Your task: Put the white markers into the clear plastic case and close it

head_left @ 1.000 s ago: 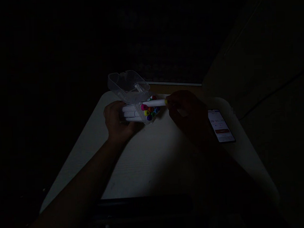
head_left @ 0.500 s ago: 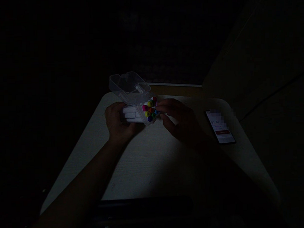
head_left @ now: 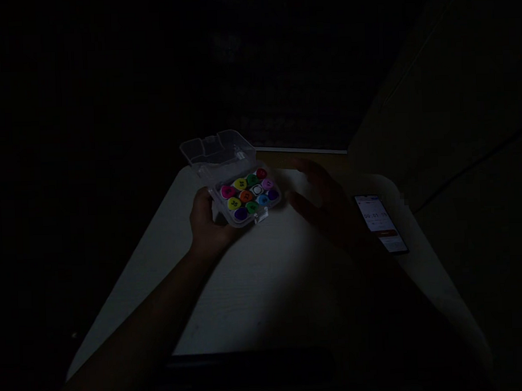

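By phone (head_left: 379, 223), R hand (head_left: 325, 207) off, case (head_left: 248, 196) upturned

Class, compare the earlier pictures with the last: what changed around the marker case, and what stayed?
The right hand pushed a yellow-capped marker into the marker case, let go and drew back, open. The left hand tipped the case so the caps face up. Lid still open; phone still on the table.

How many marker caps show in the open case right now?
12 marker caps, three rows of four, all in the clear case gripped by the left hand; dim light may hide others.
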`<state>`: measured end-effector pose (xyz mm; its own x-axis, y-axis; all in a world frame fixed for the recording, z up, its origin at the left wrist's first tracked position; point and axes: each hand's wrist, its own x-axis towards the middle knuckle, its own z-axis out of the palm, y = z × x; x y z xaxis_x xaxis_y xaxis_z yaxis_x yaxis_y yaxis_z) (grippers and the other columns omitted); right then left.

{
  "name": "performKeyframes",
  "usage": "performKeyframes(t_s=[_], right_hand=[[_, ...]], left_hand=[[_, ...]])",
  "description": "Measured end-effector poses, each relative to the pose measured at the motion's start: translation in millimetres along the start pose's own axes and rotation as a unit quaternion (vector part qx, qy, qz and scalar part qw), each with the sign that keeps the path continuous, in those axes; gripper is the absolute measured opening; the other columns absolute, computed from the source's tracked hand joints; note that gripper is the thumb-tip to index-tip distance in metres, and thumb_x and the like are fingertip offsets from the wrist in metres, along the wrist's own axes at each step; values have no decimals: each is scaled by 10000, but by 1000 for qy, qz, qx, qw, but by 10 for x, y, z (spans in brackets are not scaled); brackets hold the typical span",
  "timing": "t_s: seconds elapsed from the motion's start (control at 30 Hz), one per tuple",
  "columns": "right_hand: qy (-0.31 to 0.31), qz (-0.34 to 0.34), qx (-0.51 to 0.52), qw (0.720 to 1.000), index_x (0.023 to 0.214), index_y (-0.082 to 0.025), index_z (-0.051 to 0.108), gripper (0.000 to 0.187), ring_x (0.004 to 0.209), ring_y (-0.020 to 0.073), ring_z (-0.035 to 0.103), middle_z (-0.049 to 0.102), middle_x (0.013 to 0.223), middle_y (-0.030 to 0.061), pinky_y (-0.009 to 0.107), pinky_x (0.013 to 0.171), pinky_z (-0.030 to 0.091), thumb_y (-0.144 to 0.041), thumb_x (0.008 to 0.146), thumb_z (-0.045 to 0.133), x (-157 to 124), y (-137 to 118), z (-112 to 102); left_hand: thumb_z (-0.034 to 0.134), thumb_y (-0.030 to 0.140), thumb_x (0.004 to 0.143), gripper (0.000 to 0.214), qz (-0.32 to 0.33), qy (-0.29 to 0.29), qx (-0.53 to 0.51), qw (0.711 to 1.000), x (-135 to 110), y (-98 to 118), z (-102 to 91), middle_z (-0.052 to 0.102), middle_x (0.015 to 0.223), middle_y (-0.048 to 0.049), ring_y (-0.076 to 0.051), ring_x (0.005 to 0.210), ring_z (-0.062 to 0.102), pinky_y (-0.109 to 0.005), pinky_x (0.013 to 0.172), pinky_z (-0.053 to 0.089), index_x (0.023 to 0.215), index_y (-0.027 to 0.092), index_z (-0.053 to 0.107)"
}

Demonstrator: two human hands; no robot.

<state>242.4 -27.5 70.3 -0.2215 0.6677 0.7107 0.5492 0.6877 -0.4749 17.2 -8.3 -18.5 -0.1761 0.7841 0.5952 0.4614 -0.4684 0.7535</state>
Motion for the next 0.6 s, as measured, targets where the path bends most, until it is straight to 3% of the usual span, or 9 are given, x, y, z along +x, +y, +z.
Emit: performKeyframes(t_s=[0.17, 0.4, 0.6], right_hand=[[-26, -4, 15, 1000, 1341, -244, 483, 564, 1279, 234, 508, 560, 1368, 88, 421, 1059, 432, -534, 861, 545, -39, -2, 56], [-58, 54, 35, 996, 1333, -192, 497, 622, 1279, 255, 518, 554, 1373, 141, 438, 1051, 445, -511, 814, 622, 9, -59, -31], [-78, 53, 80, 992, 1336, -223, 500, 604, 1239, 234, 557, 609, 1315, 104, 416, 1028, 470, -494, 813, 632, 28, -97, -42]], left_hand=[[867, 327, 492, 721, -1, -15, -141, 990, -1, 163, 31, 674, 1120, -96, -308, 985, 667, -453, 803, 589, 1121, 224, 531], [847, 318, 541, 606, -34, -92, -166, 981, -24, 194, 12, 694, 1103, -100, -317, 975, 684, -492, 835, 585, 1074, 231, 571], [847, 349, 574, 649, -54, -130, -170, 975, -62, 258, -4, 665, 1153, -146, -314, 1035, 664, -475, 865, 570, 1137, 204, 559]])
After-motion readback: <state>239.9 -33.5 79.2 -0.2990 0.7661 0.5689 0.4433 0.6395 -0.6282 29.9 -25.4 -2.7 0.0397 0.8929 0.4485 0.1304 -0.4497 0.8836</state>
